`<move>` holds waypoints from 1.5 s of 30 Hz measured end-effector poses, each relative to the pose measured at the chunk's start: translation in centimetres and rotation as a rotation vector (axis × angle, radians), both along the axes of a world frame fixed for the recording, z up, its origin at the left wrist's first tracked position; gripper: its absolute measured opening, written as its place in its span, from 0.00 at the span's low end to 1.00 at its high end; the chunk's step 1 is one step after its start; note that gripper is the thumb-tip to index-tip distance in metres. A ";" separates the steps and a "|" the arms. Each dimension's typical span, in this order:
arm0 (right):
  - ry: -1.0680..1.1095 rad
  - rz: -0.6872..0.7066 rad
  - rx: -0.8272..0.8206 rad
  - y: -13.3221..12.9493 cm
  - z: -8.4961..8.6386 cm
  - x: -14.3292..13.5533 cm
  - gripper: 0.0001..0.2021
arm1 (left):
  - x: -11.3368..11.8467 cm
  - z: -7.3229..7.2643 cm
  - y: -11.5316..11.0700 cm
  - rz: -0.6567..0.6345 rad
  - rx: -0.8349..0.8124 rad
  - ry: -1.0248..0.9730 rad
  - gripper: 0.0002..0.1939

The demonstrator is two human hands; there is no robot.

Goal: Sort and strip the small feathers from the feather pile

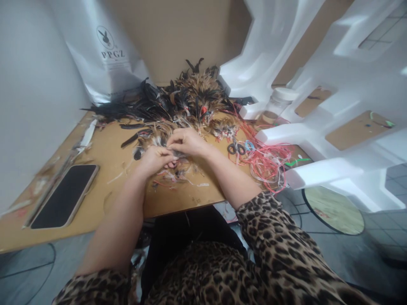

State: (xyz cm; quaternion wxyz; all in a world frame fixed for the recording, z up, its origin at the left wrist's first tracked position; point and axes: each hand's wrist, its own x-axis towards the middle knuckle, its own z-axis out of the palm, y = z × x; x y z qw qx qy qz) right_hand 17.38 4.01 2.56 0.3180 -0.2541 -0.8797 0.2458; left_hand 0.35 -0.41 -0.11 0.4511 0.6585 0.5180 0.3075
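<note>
My left hand (pixel 156 160) is closed in a pinch over the middle of the wooden table (pixel 127 201), beside brown and white feathers (pixel 158 134). Touching its fingertips from above, my right hand (pixel 187 142) also has its fingers pressed together. Whatever lies between the fingers is too small to make out. Behind both hands rises a large heap of brown and black feathers (pixel 203 87). A small tied bunch of feathers (pixel 225 128) lies to the right of my right hand. Feather scraps and bits of string (pixel 173 176) are scattered just below the hands.
Black-handled scissors (pixel 235 148) lie beside a tangle of pink string (pixel 270 163) on the right. A phone (pixel 65 196) rests at the left. White foam pieces (pixel 324 169) jut over the right edge, near a lidded jar (pixel 281 101). A silver bag (pixel 108 63) stands behind.
</note>
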 end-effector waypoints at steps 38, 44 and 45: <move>0.021 -0.100 -0.127 0.2 -0.6 0.2 0.08 | 0.1 -0.8 0.2 0.144 0.093 -0.149 0.09; 0.335 -0.069 -0.590 1.4 -1.6 0.2 0.07 | 0.4 -0.1 -0.1 0.182 0.086 -0.356 0.08; 0.364 -0.085 -0.587 1.5 -1.8 0.0 0.07 | 0.3 -0.1 0.1 0.222 0.085 -0.406 0.08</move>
